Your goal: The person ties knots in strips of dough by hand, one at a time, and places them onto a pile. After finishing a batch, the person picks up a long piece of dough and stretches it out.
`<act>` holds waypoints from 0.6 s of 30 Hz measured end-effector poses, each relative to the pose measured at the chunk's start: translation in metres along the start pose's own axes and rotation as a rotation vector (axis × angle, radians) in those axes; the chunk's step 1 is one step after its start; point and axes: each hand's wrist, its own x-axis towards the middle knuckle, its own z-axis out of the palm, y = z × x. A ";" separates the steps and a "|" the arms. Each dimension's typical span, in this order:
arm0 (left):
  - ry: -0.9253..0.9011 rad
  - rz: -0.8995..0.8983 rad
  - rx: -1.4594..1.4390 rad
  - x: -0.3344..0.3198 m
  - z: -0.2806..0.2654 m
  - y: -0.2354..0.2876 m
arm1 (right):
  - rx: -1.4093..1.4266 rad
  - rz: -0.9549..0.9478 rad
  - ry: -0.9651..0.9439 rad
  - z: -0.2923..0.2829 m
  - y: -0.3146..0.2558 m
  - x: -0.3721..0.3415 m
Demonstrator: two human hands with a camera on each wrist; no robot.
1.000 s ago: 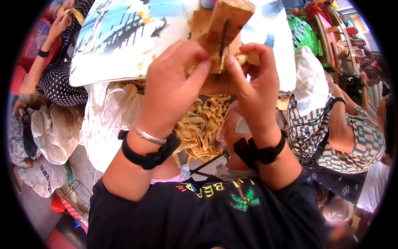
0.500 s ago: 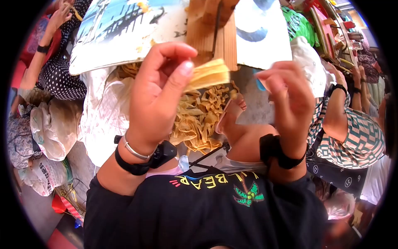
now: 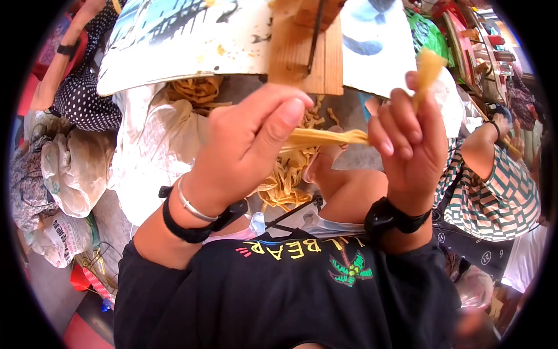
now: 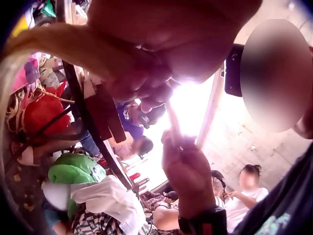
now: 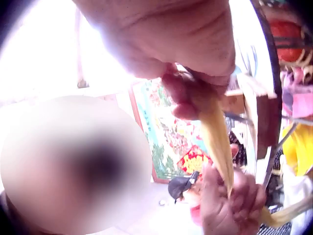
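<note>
A yellowish strip stretches between the two hands in the head view, below the near end of a wooden block stand with a thin dark rod. My left hand has its fingers curled round the strip's left part. The right hand grips the other part, and a blurred end sticks up above its fingers. In the right wrist view the strip runs from the right hand down to the left hand. Both hands touch neither the stand nor the table.
A white table with yellowish scraps carries the stand. Several loose strips lie below, between the legs. White cloth or bagging hangs at left, a green bag is at upper right, and other people sit on both sides.
Both hands have come away from the stand toward the body. The right hand, apart from the strip half a second ago, now holds it, and the strip is stretched across between the hands.
</note>
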 end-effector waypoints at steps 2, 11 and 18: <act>0.151 0.368 0.145 0.002 0.009 -0.013 | -0.647 0.124 0.056 0.009 -0.008 -0.001; -0.043 0.754 0.111 0.015 0.016 -0.016 | -0.697 0.424 -0.748 -0.010 0.053 -0.025; 0.059 0.289 0.048 -0.011 0.009 -0.017 | -0.494 0.481 -0.295 -0.003 0.043 -0.011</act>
